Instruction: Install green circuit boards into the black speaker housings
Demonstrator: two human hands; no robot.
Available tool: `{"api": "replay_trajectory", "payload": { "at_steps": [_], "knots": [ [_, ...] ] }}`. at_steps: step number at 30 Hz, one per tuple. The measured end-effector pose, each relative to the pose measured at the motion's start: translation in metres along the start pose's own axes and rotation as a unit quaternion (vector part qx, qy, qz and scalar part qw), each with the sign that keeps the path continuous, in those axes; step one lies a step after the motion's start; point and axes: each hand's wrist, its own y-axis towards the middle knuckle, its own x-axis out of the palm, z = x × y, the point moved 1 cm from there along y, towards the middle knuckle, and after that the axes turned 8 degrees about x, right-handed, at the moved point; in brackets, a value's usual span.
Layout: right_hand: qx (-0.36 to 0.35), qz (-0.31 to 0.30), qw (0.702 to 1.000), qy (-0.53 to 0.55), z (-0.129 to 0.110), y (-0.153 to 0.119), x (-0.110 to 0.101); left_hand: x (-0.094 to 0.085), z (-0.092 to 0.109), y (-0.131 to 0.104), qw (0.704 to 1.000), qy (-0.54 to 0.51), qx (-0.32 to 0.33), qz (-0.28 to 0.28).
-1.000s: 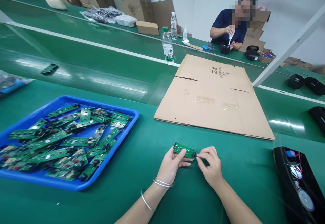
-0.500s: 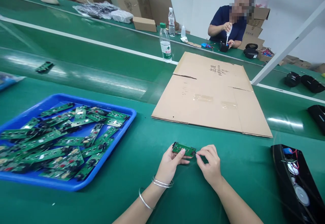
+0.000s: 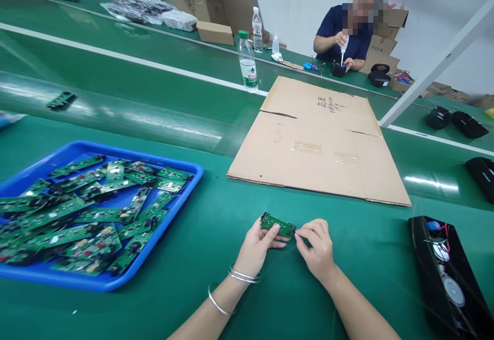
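Note:
A small green circuit board (image 3: pixel 278 225) with black parts at its ends is held above the green table. My left hand (image 3: pixel 262 242) is closed around its left end, thumb on top and fingers beneath. At the board's right end, my right hand (image 3: pixel 315 242) has its thumb and forefinger pinched together. What that pinch holds, if anything, is too small to make out. To the left stands a blue tray (image 3: pixel 154 255) heaped with similar circuit boards (image 3: pixel 88 201).
A flattened cardboard sheet (image 3: pixel 312 139) lies beyond my hands. On the right sits an open black speaker housing (image 3: pixel 443 273) with wires. A water bottle (image 3: pixel 247 67) stands behind. Across the bench a co-worker (image 3: pixel 339 36) holds a white squeeze bottle. One board (image 3: pixel 60 100) lies at far left.
The whole view has shifted slightly, so everything sits a little further left. Both hands keep the same hold at the circuit board.

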Motion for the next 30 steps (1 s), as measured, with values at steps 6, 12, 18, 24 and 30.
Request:
{"api": "replay_trajectory", "payload": {
  "at_steps": [6, 12, 18, 24, 30],
  "knots": [
    [-0.024, -0.013, 1.000, -0.004, -0.0028, 0.0020, -0.0019, 0.0007, -0.0007, 0.0014, 1.000, 0.001, -0.008, 0.000],
    [-0.020, -0.020, 1.000, -0.001, -0.0033, 0.0034, -0.0016, 0.0009, 0.0003, 0.0022, 1.000, 0.001, -0.010, 0.006],
    [-0.023, -0.041, 0.999, 0.007, -0.0021, 0.0039, -0.0016, -0.0009, 0.0012, 0.0040, 1.000, 0.016, -0.011, 0.003],
    [-0.040, -0.070, 0.997, 0.016, -0.0025, 0.0038, -0.0014, -0.0044, 0.0006, 0.0061, 0.999, 0.027, -0.016, -0.015],
    [-0.091, -0.080, 0.993, -0.008, -0.0075, 0.0025, -0.0026, -0.0051, 0.0000, 0.0073, 0.998, 0.028, -0.035, -0.036]
  ]
}}
